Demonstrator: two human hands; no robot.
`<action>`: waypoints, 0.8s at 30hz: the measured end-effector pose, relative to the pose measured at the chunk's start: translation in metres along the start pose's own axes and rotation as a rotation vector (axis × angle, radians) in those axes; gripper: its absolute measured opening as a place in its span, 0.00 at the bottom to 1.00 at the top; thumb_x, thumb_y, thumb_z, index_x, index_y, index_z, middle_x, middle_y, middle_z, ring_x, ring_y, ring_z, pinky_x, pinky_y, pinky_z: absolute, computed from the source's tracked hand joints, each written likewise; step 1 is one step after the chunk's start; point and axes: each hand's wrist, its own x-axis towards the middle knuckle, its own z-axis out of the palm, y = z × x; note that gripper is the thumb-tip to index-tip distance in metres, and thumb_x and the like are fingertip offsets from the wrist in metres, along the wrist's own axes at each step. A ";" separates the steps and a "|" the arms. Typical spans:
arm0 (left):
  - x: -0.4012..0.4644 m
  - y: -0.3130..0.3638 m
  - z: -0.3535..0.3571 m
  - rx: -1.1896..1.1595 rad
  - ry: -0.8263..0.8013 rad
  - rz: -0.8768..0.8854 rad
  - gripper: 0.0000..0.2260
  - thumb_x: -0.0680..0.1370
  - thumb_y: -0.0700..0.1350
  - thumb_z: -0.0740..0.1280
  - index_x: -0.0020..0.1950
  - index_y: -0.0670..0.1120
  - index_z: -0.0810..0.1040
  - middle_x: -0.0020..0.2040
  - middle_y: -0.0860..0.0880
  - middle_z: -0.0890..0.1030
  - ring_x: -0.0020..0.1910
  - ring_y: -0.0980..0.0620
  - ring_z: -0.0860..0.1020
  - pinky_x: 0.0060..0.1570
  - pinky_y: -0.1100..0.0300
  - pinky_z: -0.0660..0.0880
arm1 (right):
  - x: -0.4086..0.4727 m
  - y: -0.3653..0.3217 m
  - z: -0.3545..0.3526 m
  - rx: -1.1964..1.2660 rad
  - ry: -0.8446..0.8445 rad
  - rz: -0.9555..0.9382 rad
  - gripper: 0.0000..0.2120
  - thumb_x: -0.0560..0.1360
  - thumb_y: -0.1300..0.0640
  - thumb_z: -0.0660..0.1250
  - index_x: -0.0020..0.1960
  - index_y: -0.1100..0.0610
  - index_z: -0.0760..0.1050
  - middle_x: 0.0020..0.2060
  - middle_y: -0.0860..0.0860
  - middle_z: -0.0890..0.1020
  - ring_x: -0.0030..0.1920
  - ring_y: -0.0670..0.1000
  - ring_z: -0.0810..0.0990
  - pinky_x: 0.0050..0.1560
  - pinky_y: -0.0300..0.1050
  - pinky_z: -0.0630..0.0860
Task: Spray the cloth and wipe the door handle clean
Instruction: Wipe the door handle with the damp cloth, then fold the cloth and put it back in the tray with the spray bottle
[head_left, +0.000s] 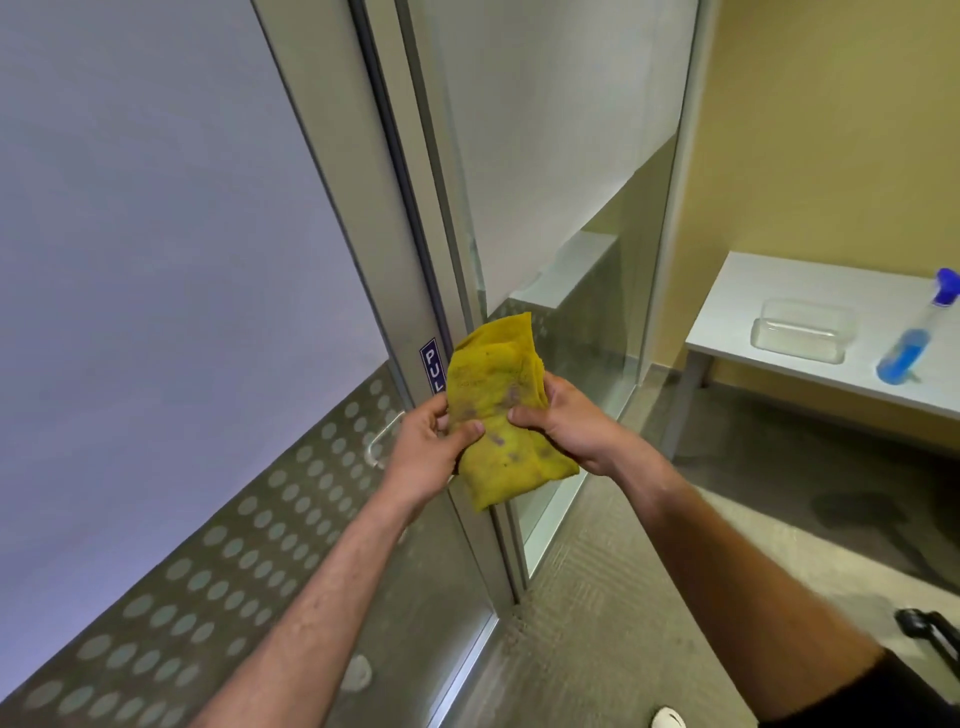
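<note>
A folded yellow cloth (498, 400) with dark stains is held up in front of the glass door, gripped from both sides. My left hand (431, 447) pinches its left edge and my right hand (566, 426) holds its right side. The metal door handle (376, 447) shows just left of my left hand, partly hidden by it. A blue PULL sign (432, 364) sits on the door frame above. The spray bottle (917, 332) with blue liquid stands on a white table at the far right, away from both hands.
A glass door with frosted dots (234, 545) fills the left. A fixed glass panel (571, 234) stands to the right of the frame. On the white table (753, 291) lies a clear plastic container (802, 332). A black object (930, 631) is at the lower right.
</note>
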 end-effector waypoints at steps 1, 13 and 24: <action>0.000 0.002 0.007 -0.028 0.000 0.011 0.14 0.78 0.32 0.70 0.58 0.49 0.82 0.51 0.48 0.89 0.47 0.52 0.87 0.41 0.60 0.82 | -0.002 -0.002 -0.006 0.002 0.006 -0.010 0.22 0.74 0.69 0.69 0.66 0.57 0.72 0.59 0.58 0.82 0.58 0.59 0.82 0.56 0.57 0.79; 0.034 0.055 0.126 -0.218 -0.060 0.146 0.17 0.74 0.32 0.68 0.49 0.53 0.88 0.46 0.51 0.88 0.44 0.53 0.85 0.43 0.60 0.81 | -0.030 -0.071 -0.134 0.173 0.006 -0.153 0.13 0.71 0.63 0.73 0.56 0.56 0.82 0.51 0.58 0.85 0.51 0.59 0.84 0.51 0.55 0.82; 0.095 0.058 0.305 -0.275 -0.188 -0.028 0.12 0.81 0.44 0.63 0.51 0.39 0.84 0.57 0.42 0.86 0.52 0.47 0.84 0.48 0.57 0.81 | -0.067 -0.088 -0.323 0.206 0.065 0.066 0.26 0.75 0.44 0.66 0.63 0.64 0.77 0.61 0.64 0.80 0.62 0.65 0.78 0.65 0.61 0.73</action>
